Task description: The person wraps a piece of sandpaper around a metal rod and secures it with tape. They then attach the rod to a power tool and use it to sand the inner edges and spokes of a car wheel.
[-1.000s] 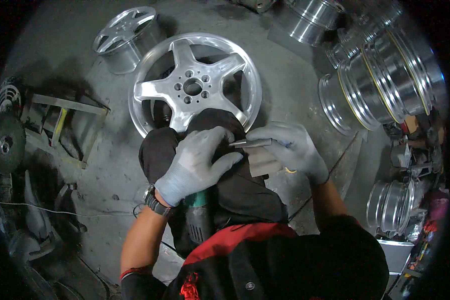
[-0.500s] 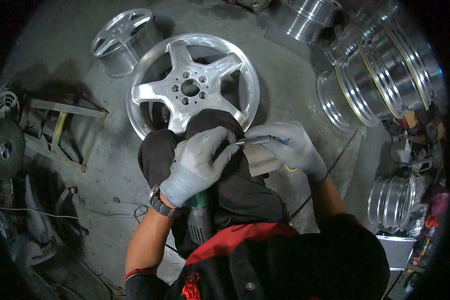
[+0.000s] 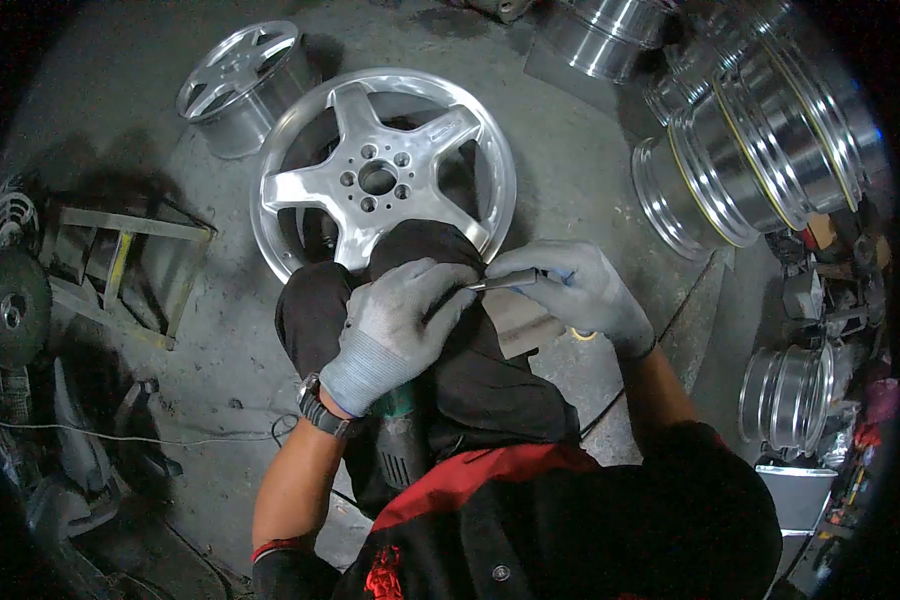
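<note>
Both my hands wear pale grey gloves and meet above my knees. With thumb and fingers, my left hand pinches the left end of a thin silvery metal piece. The other end of that piece is in the closed fingers of my right hand, where a darker grey part shows beside the thumb. Below my right fingers lies a flat greyish sheet by my thigh. A green-and-black power tool rests in my lap under my left wrist, partly hidden. In front of my knees lies a polished five-spoke wheel rim.
Another rim stands at the upper left. Stacked shiny rims fill the right side, with a smaller rim lower down. At left are a metal frame and a round disc. A cable crosses the floor.
The hands and the metal piece stay almost in place, with a slight shift of the right fingers. The view has moved a little.
</note>
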`<move>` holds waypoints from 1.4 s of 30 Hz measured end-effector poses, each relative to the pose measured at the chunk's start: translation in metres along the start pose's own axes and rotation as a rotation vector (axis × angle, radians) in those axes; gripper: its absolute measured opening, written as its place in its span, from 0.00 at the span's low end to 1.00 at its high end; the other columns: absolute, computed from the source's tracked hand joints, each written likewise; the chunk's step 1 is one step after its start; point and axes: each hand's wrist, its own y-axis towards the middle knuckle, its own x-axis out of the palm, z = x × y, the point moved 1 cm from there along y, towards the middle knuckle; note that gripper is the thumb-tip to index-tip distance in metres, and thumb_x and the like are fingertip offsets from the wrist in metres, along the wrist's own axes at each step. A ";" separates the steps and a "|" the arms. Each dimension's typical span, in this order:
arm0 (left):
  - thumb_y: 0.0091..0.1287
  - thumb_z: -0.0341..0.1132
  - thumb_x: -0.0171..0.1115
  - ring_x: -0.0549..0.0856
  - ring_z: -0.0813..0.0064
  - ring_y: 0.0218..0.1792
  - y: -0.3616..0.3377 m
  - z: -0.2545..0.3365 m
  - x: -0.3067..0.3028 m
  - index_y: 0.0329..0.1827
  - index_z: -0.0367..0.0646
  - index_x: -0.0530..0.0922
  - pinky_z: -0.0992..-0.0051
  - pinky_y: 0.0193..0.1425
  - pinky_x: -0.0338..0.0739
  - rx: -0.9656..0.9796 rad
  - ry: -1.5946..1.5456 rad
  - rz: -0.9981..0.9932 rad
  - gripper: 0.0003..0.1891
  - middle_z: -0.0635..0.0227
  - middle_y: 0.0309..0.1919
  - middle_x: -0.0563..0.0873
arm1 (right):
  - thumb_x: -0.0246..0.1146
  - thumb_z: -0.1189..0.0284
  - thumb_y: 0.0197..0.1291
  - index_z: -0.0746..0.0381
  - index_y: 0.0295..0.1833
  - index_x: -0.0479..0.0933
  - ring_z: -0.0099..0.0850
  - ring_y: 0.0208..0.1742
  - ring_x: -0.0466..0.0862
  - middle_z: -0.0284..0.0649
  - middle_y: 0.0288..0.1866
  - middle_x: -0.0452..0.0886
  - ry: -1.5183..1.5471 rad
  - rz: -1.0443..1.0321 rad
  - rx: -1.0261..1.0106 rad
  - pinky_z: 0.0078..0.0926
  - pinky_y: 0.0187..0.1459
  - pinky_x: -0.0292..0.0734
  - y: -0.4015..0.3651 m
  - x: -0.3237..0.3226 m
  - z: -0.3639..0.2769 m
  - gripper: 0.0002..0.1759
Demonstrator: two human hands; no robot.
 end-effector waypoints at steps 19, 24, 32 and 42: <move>0.68 0.35 0.71 0.86 0.54 0.39 0.001 0.002 0.006 0.48 0.45 0.85 0.60 0.42 0.82 0.022 0.173 0.033 0.08 0.60 0.36 0.83 | 0.71 0.69 0.68 0.64 0.52 0.85 0.33 0.47 0.92 0.46 0.46 0.91 -0.057 0.045 0.080 0.32 0.51 0.85 -0.002 0.006 -0.021 0.13; 0.67 0.35 0.72 0.86 0.54 0.40 0.001 0.006 0.006 0.47 0.47 0.84 0.59 0.41 0.81 0.011 0.208 0.041 0.08 0.60 0.36 0.82 | 0.70 0.68 0.69 0.64 0.50 0.85 0.35 0.45 0.92 0.47 0.43 0.90 -0.083 0.056 0.080 0.33 0.48 0.85 -0.002 0.008 -0.022 0.11; 0.66 0.33 0.69 0.83 0.52 0.43 0.000 0.007 0.008 0.47 0.47 0.81 0.54 0.46 0.78 0.010 0.212 0.024 0.09 0.58 0.38 0.80 | 0.70 0.71 0.68 0.64 0.49 0.84 0.46 0.45 0.91 0.49 0.44 0.90 -0.224 0.090 -0.089 0.39 0.46 0.86 -0.003 0.011 -0.017 0.09; 0.70 0.35 0.68 0.87 0.52 0.44 0.000 0.000 0.004 0.49 0.46 0.83 0.59 0.47 0.82 0.039 0.188 -0.027 0.08 0.58 0.41 0.86 | 0.72 0.74 0.67 0.66 0.50 0.84 0.37 0.44 0.93 0.46 0.44 0.90 -0.159 0.125 -0.100 0.33 0.45 0.86 -0.006 0.015 -0.006 0.09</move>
